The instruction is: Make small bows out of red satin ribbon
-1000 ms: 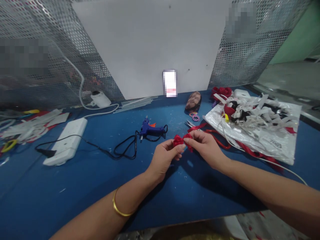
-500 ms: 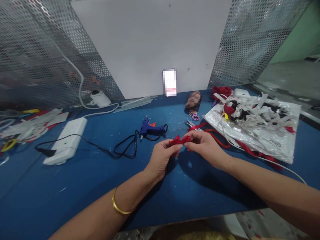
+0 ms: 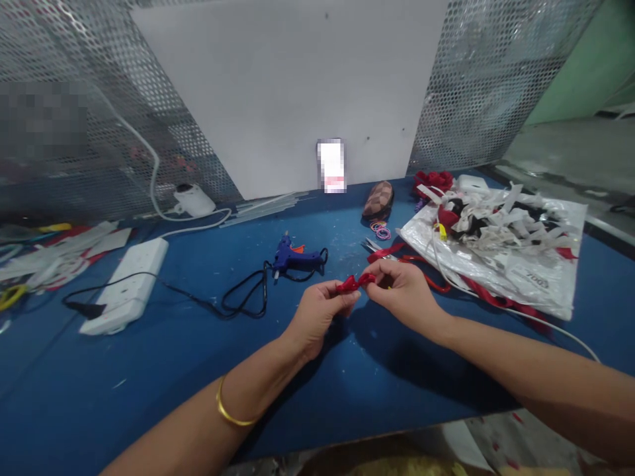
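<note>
A small red ribbon bow (image 3: 351, 284) is held just above the blue table, pinched between my two hands. My left hand (image 3: 320, 311) grips its left end between thumb and fingers. With thumb and forefinger, my right hand (image 3: 404, 291) closes on its right end. Behind my right hand lie scissors (image 3: 436, 285) with orange-red handles, their blades pointing left, and a red ribbon (image 3: 389, 252) crosses them. Beyond my left hand, a blue glue gun (image 3: 297, 258) with an orange trigger rests on its side.
A white power strip (image 3: 131, 281) with a black plug and cable lies left. Glue sticks (image 3: 270, 206), a checked pouch (image 3: 378, 200), hair ties (image 3: 381, 229) and a propped phone (image 3: 331, 165) are at the back. Fabric scraps (image 3: 506, 218) cover a white plastic bag (image 3: 536, 284) at right.
The bow has turned slightly in my fingers and its two loops now show more distinctly. Both hands keep their hold. The whole view has shifted a little.
</note>
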Demonstrator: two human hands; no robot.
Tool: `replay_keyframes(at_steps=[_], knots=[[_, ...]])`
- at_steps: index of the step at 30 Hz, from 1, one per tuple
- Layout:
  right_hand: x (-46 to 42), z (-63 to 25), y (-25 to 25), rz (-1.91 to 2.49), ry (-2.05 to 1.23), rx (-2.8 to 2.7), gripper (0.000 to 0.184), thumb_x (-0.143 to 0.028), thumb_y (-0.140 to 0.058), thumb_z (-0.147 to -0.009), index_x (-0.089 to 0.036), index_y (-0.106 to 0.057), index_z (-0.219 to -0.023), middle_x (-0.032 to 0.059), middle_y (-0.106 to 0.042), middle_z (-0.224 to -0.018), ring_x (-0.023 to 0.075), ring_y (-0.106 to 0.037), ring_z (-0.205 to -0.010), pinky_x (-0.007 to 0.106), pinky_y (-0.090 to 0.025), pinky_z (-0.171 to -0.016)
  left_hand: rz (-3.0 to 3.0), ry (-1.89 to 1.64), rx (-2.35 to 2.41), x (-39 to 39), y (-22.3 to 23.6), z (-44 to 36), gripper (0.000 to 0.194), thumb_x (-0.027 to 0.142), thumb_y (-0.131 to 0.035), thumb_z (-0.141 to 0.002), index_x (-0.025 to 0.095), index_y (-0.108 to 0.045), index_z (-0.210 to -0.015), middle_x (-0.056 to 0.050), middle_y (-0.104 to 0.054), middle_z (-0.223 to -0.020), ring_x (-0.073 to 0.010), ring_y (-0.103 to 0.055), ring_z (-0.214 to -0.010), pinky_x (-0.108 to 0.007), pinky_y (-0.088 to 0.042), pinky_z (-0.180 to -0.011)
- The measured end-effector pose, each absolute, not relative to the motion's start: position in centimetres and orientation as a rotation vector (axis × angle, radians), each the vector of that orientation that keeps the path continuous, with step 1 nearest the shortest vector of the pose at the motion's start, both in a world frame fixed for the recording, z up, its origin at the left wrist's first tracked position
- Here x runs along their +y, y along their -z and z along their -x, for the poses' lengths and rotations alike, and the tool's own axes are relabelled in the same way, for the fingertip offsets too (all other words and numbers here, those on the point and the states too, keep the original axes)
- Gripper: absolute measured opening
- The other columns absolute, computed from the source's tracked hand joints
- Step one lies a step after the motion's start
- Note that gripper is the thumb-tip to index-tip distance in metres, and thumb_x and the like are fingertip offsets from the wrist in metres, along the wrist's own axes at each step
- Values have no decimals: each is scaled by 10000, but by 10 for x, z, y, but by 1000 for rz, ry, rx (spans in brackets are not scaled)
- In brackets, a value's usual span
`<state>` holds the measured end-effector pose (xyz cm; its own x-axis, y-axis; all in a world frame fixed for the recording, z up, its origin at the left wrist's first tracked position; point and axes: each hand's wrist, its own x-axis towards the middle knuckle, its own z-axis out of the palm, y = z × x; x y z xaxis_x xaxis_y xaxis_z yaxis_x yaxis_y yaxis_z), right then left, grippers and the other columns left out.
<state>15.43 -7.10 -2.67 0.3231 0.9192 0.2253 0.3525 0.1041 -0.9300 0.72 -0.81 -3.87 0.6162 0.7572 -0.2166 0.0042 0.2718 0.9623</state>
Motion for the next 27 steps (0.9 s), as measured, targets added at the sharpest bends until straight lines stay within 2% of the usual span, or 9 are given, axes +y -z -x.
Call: replay_keyframes(at_steps=[8,13,16,19,22,27], knots=[[-70,-159,29,1471,-758,-1205,57,-137,-572,-678,-150,-624,-698,-43,-515,-574,80,-439,-535,212,-328,-501,-1265,-604,811,-13,35,-9,195,278,-738,-682,124,-620,-695,20,-542,-581,-75,-456,-566,-202,-358,-592],[-67,-164,32,1408,-927,-1261,50,-183,-591,-707,-151,-609,-741,-38,-525,-610,80,-441,-545,220,-324,-506,-1276,-670,830,-16,27,-9,283,305,-757,-654,144,-655,-862,-17,-625,-793,-114,-524,-705,-215,-410,-624],[-66,-165,34,1411,-970,-1286,101,-194,-614,-711,-163,-595,-806,-37,-542,-631,82,-465,-542,217,-340,-499,-1294,-704,876,-15,28,-8,222,301,-752,-654,137,-657,-770,-1,-606,-709,-96,-494,-652,-205,-391,-612],[-65,-163,35,1367,-1014,-1231,199,-220,-644,-716,-174,-556,-889,-37,-562,-659,92,-518,-561,228,-408,-536,-1281,-748,889,-13,33,-8,198,305,-735,-674,135,-643,-716,11,-580,-665,-87,-468,-620,-199,-378,-591],[-65,-160,35,1336,-1065,-1164,245,-249,-669,-713,-174,-527,-898,-37,-570,-672,98,-545,-572,247,-457,-575,-1224,-781,882,-13,35,-8,196,310,-723,-693,142,-637,-746,16,-574,-680,-91,-476,-633,-198,-391,-593],[-66,-157,43,1297,-1018,-1217,287,-225,-687,-708,-179,-531,-944,-48,-567,-683,93,-548,-585,238,-450,-577,-1194,-723,854,-13,35,-8,204,310,-710,-709,132,-667,-801,-8,-612,-726,-93,-496,-648,-195,-394,-593]])
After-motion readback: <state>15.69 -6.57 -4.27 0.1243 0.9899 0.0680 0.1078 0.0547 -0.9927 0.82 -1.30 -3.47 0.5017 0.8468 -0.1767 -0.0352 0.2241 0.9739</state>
